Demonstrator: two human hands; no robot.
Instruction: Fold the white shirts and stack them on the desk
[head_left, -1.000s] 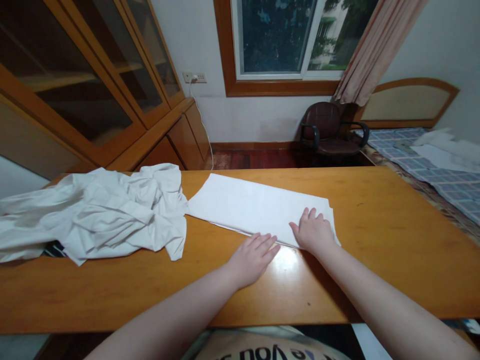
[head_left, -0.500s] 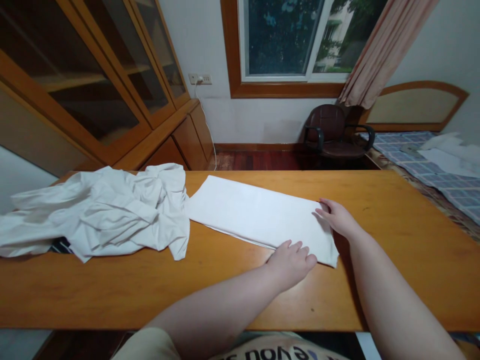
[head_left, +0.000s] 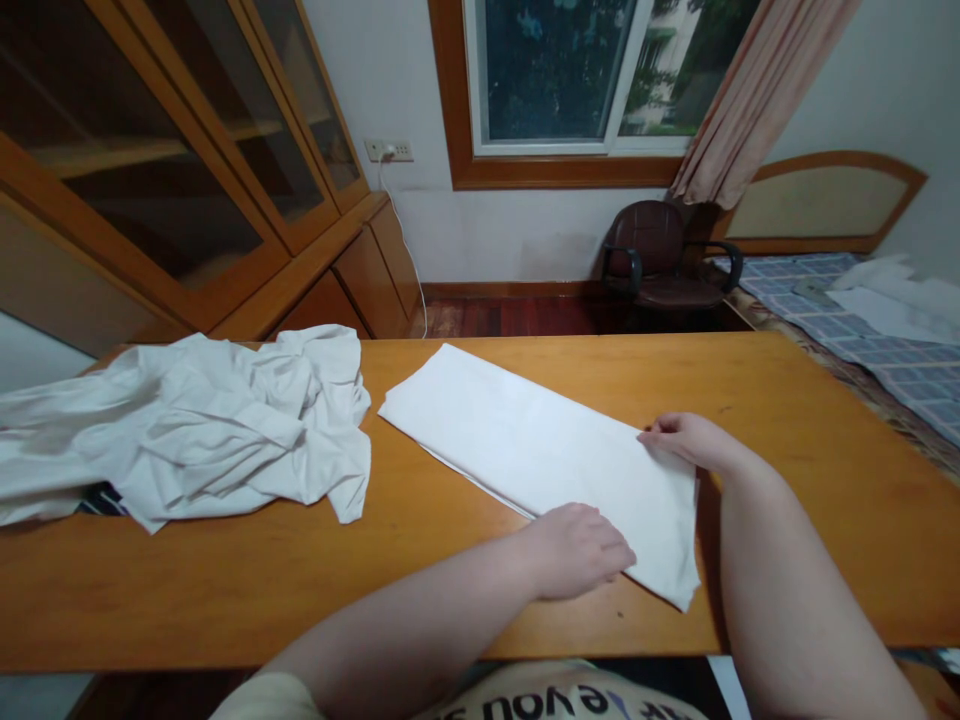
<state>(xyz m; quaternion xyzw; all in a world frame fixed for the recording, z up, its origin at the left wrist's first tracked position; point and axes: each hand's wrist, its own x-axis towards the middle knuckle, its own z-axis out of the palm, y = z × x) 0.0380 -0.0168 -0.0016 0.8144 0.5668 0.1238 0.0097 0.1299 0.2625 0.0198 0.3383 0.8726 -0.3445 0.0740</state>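
While the right hand (head_left: pixel 690 440) pinches the far edge of a white cloth (head_left: pixel 517 420) close to its right end, the left hand (head_left: pixel 581 550) lies palm down over the near edge, and from where I stand I cannot tell whether its fingers grip the cloth or just press on it. Folded flat into a long strip, the cloth slants across the middle of the tabletop (head_left: pixel 817 520), its right end nearer than its left. Just left of it lies a crumpled white heap (head_left: pixel 240 430) with a dark striped patch (head_left: pixel 103 499) at its near side. Beyond the tabletop, a chair (head_left: pixel 649 250) stands just left of a bed (head_left: pixel 802 285).
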